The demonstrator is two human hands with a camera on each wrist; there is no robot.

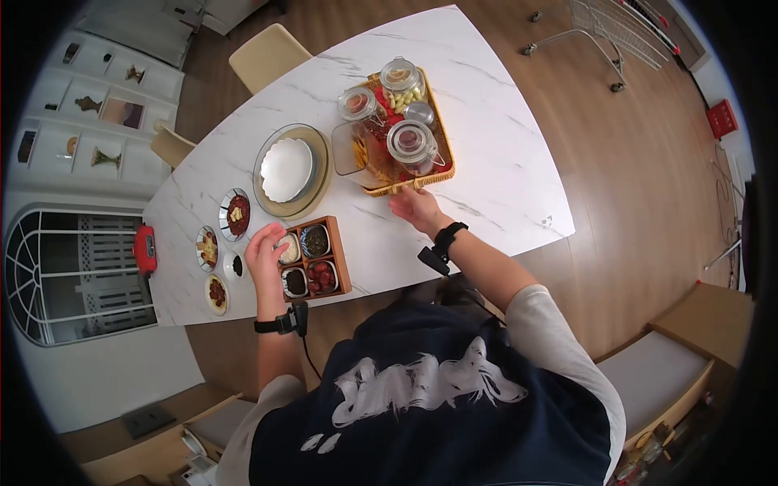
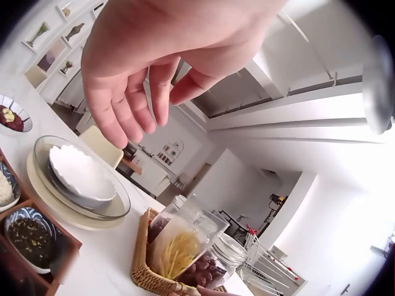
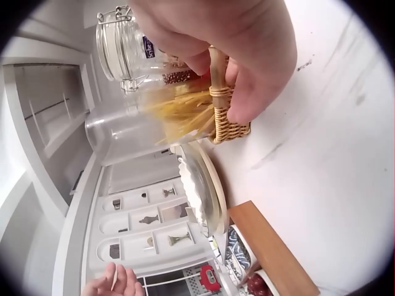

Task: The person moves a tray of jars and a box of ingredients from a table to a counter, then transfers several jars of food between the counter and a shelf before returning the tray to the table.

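Observation:
My right hand [image 1: 417, 211] is at the near end of a wicker basket [image 3: 231, 126], its fingers and thumb curled round the wooden handle [image 3: 218, 68]. Inside the basket stand lidded glass jars [image 1: 412, 146], a clear container of yellow pasta sticks [image 2: 179, 253] and a small metal-lidded jar [image 1: 418, 113]. My left hand [image 1: 265, 249] hovers over the left side of a wooden divided box [image 1: 344, 259], fingers loosely bent and nothing in them. Small bowls in the box hold white grains [image 1: 289, 247], dark dried leaves [image 1: 314, 240], red dates [image 1: 322, 277] and something dark [image 1: 295, 282].
Beyond the box, a white scalloped bowl [image 1: 287, 170] sits in a glass dish on a beige plate [image 1: 324, 174]. Several small food dishes [image 1: 235, 214] line the left side of the marble-patterned table [image 1: 510, 162]. Chairs [image 1: 269, 58] stand along its far edge; a shopping cart [image 1: 600, 32] is farther off.

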